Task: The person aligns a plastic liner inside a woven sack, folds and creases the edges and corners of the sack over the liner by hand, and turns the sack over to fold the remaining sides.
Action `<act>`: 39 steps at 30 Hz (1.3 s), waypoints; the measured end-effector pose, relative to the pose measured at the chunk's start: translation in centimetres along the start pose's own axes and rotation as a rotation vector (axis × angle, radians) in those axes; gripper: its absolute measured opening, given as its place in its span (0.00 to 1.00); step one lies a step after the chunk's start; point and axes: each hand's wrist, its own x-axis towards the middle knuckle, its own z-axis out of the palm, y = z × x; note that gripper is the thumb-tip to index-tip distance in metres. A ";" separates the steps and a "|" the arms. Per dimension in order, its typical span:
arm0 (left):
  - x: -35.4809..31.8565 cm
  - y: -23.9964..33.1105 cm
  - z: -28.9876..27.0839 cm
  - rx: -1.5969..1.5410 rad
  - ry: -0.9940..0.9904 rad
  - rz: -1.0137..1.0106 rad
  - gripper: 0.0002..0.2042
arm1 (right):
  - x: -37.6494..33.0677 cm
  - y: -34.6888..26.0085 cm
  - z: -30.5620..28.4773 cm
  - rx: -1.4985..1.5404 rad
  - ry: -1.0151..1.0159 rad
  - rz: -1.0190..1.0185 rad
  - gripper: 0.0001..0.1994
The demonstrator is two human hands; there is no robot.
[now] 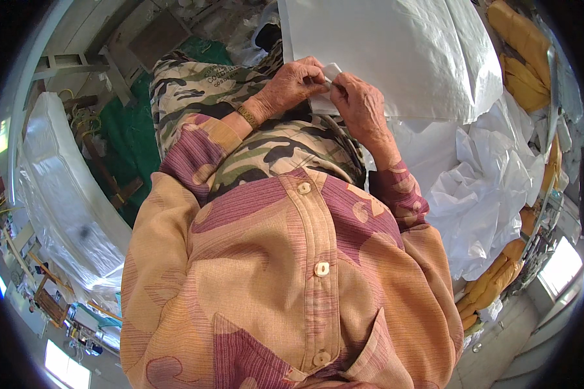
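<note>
My left hand (pixel 292 83) and my right hand (pixel 360 107) are close together above my lap, thumbs and fingers pinched. Between them they grip a small folded edge (pixel 331 70) of white sheet material. It seems to belong to the large smooth white sheet (pixel 396 58) that spreads away from my right thigh, though my fingers partly hide the join. Whether this is cloth or plastic I cannot tell. Under my hands are camouflage trousers (pixel 253 159). A woven-looking band (pixel 247 117) circles my left wrist.
Crumpled white sheeting (pixel 474 188) lies heaped on the right. Beyond it are yellow-orange bundles (pixel 522 78). On the left stands a long stack wrapped in clear plastic (pixel 65 194), beside green sheeting (pixel 120 129) and a metal frame (pixel 78 65).
</note>
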 end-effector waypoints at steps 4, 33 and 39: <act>0.0 0.4 0.1 0.076 -0.005 0.062 0.05 | 0.0 -0.4 0.7 -0.118 0.038 0.015 0.10; 1.1 0.4 0.1 -0.199 0.096 -0.211 0.06 | -5.1 1.4 0.7 -0.281 0.348 0.246 0.10; 1.1 0.3 0.0 -0.210 0.125 -0.096 0.06 | -3.1 0.6 0.8 -0.305 0.399 0.272 0.13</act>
